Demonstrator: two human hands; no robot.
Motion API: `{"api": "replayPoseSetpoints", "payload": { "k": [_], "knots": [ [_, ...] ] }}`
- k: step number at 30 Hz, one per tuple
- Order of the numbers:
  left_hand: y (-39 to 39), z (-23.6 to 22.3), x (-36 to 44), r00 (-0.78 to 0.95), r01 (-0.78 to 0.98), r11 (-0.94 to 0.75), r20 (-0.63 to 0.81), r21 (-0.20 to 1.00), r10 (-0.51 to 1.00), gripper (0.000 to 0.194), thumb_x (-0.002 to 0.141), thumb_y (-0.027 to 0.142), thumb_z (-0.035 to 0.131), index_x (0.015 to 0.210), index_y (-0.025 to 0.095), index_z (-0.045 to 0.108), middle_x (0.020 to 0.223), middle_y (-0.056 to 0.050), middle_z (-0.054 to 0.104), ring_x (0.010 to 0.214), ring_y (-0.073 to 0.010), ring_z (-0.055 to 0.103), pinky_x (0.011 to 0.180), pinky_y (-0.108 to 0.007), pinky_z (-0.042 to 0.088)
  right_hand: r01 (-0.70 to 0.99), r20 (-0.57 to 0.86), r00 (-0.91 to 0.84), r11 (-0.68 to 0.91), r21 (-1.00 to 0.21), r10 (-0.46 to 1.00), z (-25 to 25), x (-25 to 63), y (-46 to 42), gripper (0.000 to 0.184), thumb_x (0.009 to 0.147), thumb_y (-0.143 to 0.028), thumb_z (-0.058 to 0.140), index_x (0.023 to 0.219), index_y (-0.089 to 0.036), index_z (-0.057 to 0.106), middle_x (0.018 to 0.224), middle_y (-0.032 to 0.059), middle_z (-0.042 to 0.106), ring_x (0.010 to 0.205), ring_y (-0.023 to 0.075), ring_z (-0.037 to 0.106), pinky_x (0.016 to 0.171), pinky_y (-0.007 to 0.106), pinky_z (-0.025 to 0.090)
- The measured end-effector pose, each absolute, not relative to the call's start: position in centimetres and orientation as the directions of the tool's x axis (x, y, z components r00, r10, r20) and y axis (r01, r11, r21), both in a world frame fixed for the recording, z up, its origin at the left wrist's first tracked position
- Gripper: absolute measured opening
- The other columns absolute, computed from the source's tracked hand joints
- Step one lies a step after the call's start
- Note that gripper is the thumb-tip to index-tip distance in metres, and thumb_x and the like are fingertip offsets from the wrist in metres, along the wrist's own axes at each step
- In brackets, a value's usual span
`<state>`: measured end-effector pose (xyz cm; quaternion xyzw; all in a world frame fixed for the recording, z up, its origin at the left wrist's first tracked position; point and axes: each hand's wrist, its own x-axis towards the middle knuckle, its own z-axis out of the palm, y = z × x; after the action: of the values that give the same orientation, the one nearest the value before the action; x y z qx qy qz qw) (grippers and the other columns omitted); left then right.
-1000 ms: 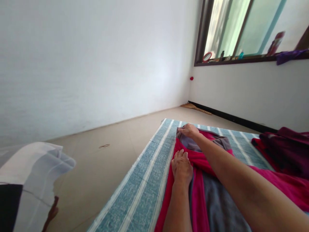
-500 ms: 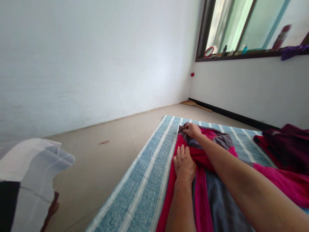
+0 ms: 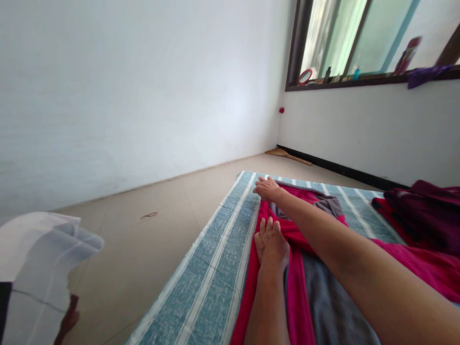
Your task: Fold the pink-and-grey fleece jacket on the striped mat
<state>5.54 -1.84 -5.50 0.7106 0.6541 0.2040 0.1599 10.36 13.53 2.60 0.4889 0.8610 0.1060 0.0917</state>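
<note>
A pink and grey garment (image 3: 316,297) lies spread on a blue and white striped mat (image 3: 215,268) on the floor. My left hand (image 3: 272,245) rests flat on the garment's pink left edge, fingers stretched out together. My right hand (image 3: 266,187) reaches across to the garment's far left corner, fingers extended flat over the cloth at the mat's edge. Neither hand grips anything that I can see.
A heap of dark maroon and red cloth (image 3: 424,215) sits on the mat at the right. White fabric (image 3: 39,268) lies at the lower left. A window sill (image 3: 359,79) holds small items. Beige floor (image 3: 143,239) runs left of the mat.
My right hand has let go of the bunched grey corner and slid left, fingers now flat. My left hand stays pressed on the pink edge. The view has shifted slightly.
</note>
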Motion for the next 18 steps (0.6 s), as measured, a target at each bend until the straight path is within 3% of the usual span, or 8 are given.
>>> {"api": "replayPoseSetpoints", "payload": {
  "k": [3,6,13,18],
  "knots": [
    [-1.9,-5.6,5.6,0.062,0.872,-0.102,0.098,0.478,0.993,0.052,0.086,0.023,0.041,0.138,0.02,0.046,0.151,-0.004,0.037,0.143,-0.0245,0.023,0.107,-0.045,0.035,0.802,-0.203,-0.457,0.5,0.328,0.866,2.4,10.0,14.8,0.023,0.088,-0.031,0.062,0.105,-0.015,0.062,0.113,0.0067,0.061,0.107,0.022,0.057,0.093,0.046,0.046],
    [-1.9,-5.6,5.6,0.07,0.865,-0.102,0.083,0.492,0.994,0.053,0.085,0.022,0.04,0.139,0.019,0.045,0.152,-0.003,0.034,0.143,-0.0238,0.021,0.108,-0.045,0.035,0.781,-0.239,-0.447,0.506,0.365,0.862,2.5,10.1,15.5,0.024,0.089,-0.032,0.062,0.105,-0.014,0.062,0.11,0.0065,0.062,0.101,0.0202,0.06,0.089,0.043,0.049],
    [-2.0,-5.1,5.7,0.056,0.835,-0.086,0.071,0.543,0.996,0.054,0.083,0.021,0.043,0.137,0.017,0.048,0.151,-0.004,0.036,0.144,-0.0254,0.019,0.11,-0.047,0.031,0.783,-0.078,-0.507,0.497,0.374,0.858,0.6,11.4,14.7,0.021,0.091,-0.032,0.057,0.101,-0.014,0.063,0.111,0.0068,0.062,0.11,0.0221,0.055,0.096,0.047,0.043],
    [-1.3,-5.6,5.5,0.088,0.854,-0.122,0.09,0.507,0.992,0.055,0.083,0.023,0.047,0.137,0.016,0.048,0.15,-0.007,0.038,0.143,-0.0264,0.02,0.11,-0.045,0.032,0.838,0.081,-0.488,0.44,0.322,0.869,0.4,11.2,13.1,0.023,0.093,-0.032,0.055,0.106,-0.014,0.062,0.115,0.0078,0.06,0.113,0.0235,0.053,0.098,0.049,0.04]
  ]
}}
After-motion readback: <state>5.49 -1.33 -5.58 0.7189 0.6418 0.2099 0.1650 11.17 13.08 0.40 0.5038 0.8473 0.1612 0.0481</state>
